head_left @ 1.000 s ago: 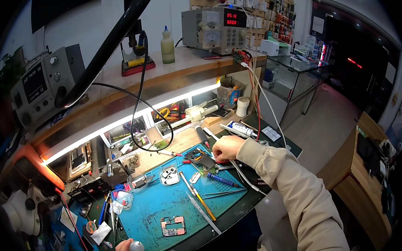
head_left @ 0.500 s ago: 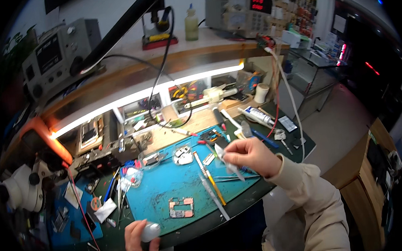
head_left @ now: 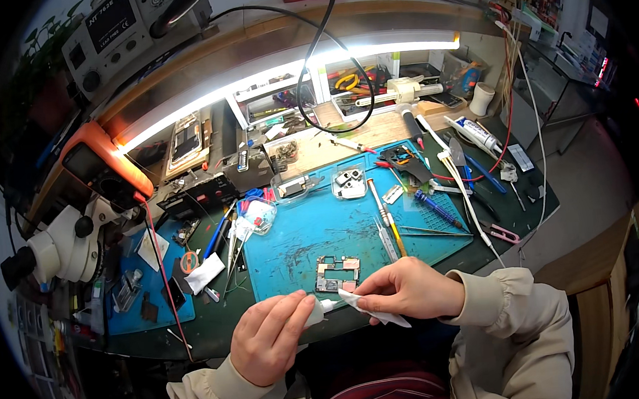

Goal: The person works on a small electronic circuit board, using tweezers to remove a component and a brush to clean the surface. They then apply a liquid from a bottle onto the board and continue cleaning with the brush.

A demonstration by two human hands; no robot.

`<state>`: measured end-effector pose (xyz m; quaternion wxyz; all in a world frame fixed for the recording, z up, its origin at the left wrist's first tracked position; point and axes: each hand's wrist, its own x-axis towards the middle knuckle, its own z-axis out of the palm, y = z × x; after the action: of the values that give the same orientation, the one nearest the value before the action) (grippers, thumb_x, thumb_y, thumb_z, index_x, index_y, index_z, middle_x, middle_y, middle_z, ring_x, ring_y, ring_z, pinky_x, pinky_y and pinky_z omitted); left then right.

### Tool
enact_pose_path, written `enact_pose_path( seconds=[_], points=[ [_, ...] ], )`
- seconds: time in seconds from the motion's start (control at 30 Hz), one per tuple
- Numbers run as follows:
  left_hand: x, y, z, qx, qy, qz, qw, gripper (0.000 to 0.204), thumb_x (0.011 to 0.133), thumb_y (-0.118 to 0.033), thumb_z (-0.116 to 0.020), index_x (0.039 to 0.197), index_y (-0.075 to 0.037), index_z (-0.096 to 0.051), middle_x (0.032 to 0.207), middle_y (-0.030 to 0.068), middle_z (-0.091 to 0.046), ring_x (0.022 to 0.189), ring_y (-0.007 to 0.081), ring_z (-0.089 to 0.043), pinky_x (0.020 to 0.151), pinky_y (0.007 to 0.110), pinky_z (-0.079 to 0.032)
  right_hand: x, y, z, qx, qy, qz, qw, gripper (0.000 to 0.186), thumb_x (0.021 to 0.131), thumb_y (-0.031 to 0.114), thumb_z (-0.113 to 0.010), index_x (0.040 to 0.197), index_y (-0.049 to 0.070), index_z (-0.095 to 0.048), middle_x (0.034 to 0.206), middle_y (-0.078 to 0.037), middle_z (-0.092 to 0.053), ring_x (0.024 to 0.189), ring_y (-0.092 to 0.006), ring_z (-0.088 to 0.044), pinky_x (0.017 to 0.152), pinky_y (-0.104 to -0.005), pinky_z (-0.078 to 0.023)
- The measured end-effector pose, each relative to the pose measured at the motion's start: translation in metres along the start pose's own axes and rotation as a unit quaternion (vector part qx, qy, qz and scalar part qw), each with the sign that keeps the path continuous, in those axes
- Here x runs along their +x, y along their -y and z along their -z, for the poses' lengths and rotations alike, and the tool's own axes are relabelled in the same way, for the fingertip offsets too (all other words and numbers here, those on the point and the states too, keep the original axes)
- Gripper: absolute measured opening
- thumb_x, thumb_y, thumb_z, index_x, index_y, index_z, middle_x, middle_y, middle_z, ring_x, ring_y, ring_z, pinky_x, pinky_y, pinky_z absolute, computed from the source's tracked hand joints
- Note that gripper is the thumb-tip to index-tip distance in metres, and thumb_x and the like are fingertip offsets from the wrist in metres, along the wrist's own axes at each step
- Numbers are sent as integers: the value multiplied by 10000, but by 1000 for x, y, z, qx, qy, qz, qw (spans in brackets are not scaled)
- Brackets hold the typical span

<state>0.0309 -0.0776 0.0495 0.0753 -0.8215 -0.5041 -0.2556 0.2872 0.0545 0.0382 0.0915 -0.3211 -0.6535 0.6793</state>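
Fingers wrapped round a small translucent squeeze bottle [head_left: 315,314], my left hand [head_left: 271,335] tips it sideways so its white nozzle points right. My right hand [head_left: 415,289] pinches a folded white tissue [head_left: 387,318], whose left tip lies close by the nozzle; I cannot tell if they touch. Both hands are over the near edge of the blue work mat [head_left: 285,242]. Just beyond them a phone circuit board [head_left: 338,274] with copper-coloured patches lies flat on the mat. Metal tweezers [head_left: 386,241] and a yellow-handled tool [head_left: 397,237] lie beyond my right hand.
A clear tray of small parts [head_left: 349,183] sits at the mat's far side. Pliers, a blue screwdriver [head_left: 437,208] and a white tube [head_left: 474,133] lie to the right. An orange multimeter [head_left: 105,165] and a white microscope [head_left: 66,248] stand left. A black cable loop [head_left: 372,97] hangs overhead.
My right hand has come down and nearer with the tissue. My left hand has raised the bottle and turned its nozzle towards the tissue. The view has tilted downwards.
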Motion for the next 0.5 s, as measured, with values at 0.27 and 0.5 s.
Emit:
enact_pose_path(
  seconds=[0.27, 0.5],
  points=[
    [0, 0, -4, 3, 4, -6, 1000, 436, 845, 2, -706, 1281, 5, -729, 1233, 115, -739, 1071, 261, -713, 907, 374, -582, 2, -2, 1, -16, 20, -3, 1000, 304, 1035, 205, -714, 1182, -52, -779, 978, -97, -817, 795, -122, -788, 731, -274, -618],
    [2, 2, -3, -4, 8, -9, 1000, 445, 836, 0, -707, 1281, 7, -724, 1227, 118, -741, 1057, 262, -717, 902, 376, -584, 1, -4, 2, -10, 18, -12, 1000, 298, 1042, 208, -707, 1161, -55, -780, 974, -94, -816, 799, -123, -788, 731, -273, -618]
  ],
)
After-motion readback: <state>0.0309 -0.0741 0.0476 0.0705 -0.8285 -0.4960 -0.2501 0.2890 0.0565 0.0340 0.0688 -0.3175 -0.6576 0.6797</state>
